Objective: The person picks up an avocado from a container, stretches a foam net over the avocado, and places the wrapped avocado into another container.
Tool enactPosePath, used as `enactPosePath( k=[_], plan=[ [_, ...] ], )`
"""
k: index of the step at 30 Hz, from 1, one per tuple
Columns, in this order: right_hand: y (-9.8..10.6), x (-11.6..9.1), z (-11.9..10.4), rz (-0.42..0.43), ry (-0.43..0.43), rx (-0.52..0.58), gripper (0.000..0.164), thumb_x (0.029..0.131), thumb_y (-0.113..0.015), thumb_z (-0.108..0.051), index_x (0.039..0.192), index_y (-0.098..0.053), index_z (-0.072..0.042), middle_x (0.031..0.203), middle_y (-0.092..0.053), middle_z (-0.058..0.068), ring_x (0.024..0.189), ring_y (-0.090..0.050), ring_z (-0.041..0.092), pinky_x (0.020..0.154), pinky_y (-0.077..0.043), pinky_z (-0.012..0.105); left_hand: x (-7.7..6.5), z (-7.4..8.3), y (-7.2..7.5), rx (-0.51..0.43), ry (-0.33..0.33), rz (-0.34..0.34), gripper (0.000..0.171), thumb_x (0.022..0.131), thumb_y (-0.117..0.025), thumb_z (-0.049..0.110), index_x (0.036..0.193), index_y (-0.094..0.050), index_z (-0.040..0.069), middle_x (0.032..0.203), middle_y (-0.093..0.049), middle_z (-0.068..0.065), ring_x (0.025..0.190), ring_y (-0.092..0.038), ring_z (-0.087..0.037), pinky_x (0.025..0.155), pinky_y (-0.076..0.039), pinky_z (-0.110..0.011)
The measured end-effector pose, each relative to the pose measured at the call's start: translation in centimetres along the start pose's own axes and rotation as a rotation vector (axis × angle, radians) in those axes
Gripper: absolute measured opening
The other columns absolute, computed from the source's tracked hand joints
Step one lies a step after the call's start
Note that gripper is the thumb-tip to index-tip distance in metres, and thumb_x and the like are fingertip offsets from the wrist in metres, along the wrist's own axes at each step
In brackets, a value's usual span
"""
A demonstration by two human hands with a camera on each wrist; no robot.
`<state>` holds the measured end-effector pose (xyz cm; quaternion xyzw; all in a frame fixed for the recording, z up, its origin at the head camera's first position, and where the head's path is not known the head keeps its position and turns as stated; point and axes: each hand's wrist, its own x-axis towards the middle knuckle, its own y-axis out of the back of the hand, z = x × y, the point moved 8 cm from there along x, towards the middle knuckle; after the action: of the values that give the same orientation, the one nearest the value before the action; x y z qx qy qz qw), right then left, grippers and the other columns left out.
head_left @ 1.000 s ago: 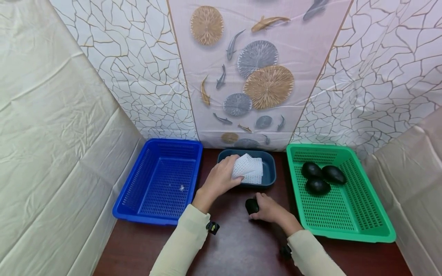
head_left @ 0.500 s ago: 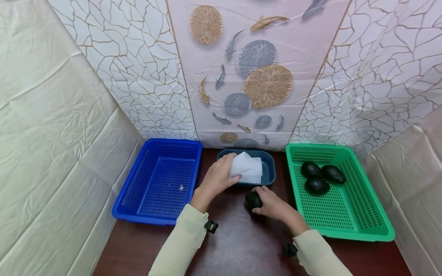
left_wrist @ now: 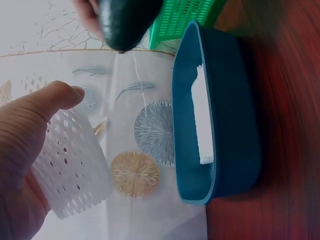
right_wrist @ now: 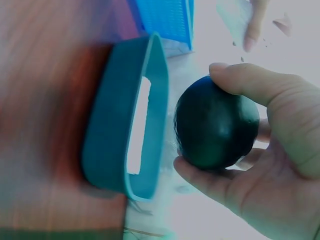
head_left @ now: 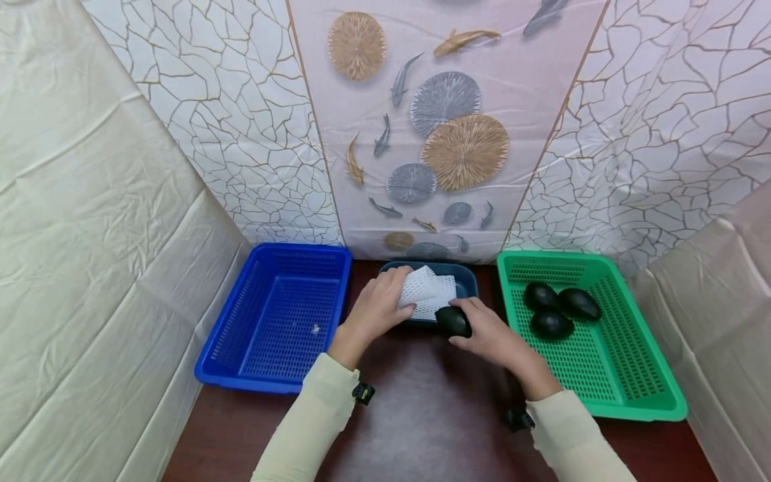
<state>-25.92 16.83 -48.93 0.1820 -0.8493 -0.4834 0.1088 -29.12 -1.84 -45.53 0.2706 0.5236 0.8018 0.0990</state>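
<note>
My left hand [head_left: 378, 304] holds a white foam net sleeve [left_wrist: 75, 162] over the left part of a dark teal tray [left_wrist: 232, 115]. Thumb on one side and fingers on the other, it grips the sleeve, whose mesh end faces right. More white foam netting [left_wrist: 201, 120] lies inside the tray. A dark green avocado [right_wrist: 215, 125] is in my right hand [head_left: 490, 335], pinched between thumb and fingers. In the head view, the avocado overlaps the tray's front right rim, close to the sleeve. The left wrist view shows its narrower end pointing toward the sleeve.
On the right stands a green basket [head_left: 653, 408] with three dark avocados [head_left: 579, 304] at its back. A blue basket [head_left: 255, 384] stands on the left, small white bits [head_left: 316, 329] on its floor. Patterned cloth [head_left: 421, 221] hangs behind the brown table [head_left: 415, 428].
My right hand has carried the avocado from over the table up and away from me to the tray's front rim. The left hand and its foam net sleeve have barely moved.
</note>
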Motion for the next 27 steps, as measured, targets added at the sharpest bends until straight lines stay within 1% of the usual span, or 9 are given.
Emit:
enactPosePath(
  k=[5,9,13,17,20,27],
  plan=[
    [2.1,0.1,-0.2,0.067,0.020,0.000,0.069,0.088,-0.082,-0.020,0.145,-0.049,0.001,0.140,-0.054,0.025,0.122,-0.058,0.039,0.095,-0.052,0.055,0.0,0.1,0.1,0.104,-0.055,-0.003,0.064,0.092,-0.077,0.035,0.144,-0.048,0.007,0.132,-0.064,-0.011,0.114,-0.064,-0.025,0.095,-0.055,-0.042],
    [3.5,0.3,-0.2,0.081,0.013,0.038,0.069,0.090,-0.080,-0.020,0.148,-0.046,-0.002,0.145,-0.048,0.024,0.127,-0.054,0.042,0.099,-0.049,0.059,0.0,0.2,0.1,0.170,-0.090,-0.005,0.063,0.092,-0.077,0.034,0.142,-0.050,0.007,0.127,-0.066,-0.010,0.113,-0.064,-0.025,0.090,-0.055,-0.041],
    [4.6,0.4,-0.4,0.094,0.020,0.052,0.071,0.091,-0.079,-0.020,0.151,-0.045,-0.006,0.147,-0.047,0.023,0.131,-0.051,0.043,0.102,-0.047,0.061,0.0,0.3,0.0,0.218,-0.115,-0.011,0.062,0.091,-0.078,0.033,0.141,-0.051,0.008,0.124,-0.066,-0.009,0.111,-0.065,-0.025,0.086,-0.056,-0.041],
    [5.1,0.8,-0.6,0.088,0.023,0.061,0.073,0.091,-0.080,-0.020,0.153,-0.043,-0.006,0.151,-0.045,0.022,0.136,-0.048,0.042,0.106,-0.044,0.062,0.0,0.4,-0.1,0.251,-0.136,-0.008,0.061,0.090,-0.079,0.031,0.140,-0.051,0.008,0.123,-0.067,-0.010,0.110,-0.066,-0.026,0.084,-0.056,-0.041],
    [5.2,1.0,-0.8,0.078,0.017,0.063,0.074,0.090,-0.081,-0.020,0.152,-0.042,-0.006,0.152,-0.045,0.021,0.137,-0.048,0.041,0.106,-0.045,0.062,0.1,0.5,-0.3,0.276,-0.151,-0.014,0.061,0.090,-0.078,0.030,0.140,-0.051,0.008,0.122,-0.066,-0.009,0.108,-0.065,-0.026,0.083,-0.056,-0.040],
    [5.2,1.6,-1.7,0.062,0.054,0.036,0.072,0.087,-0.085,-0.019,0.147,-0.047,-0.005,0.146,-0.052,0.020,0.128,-0.057,0.038,0.100,-0.052,0.056,0.2,1.0,-0.6,0.325,-0.177,-0.037,0.063,0.090,-0.079,0.031,0.142,-0.050,0.009,0.122,-0.066,-0.008,0.107,-0.065,-0.026,0.086,-0.055,-0.040]
  ],
)
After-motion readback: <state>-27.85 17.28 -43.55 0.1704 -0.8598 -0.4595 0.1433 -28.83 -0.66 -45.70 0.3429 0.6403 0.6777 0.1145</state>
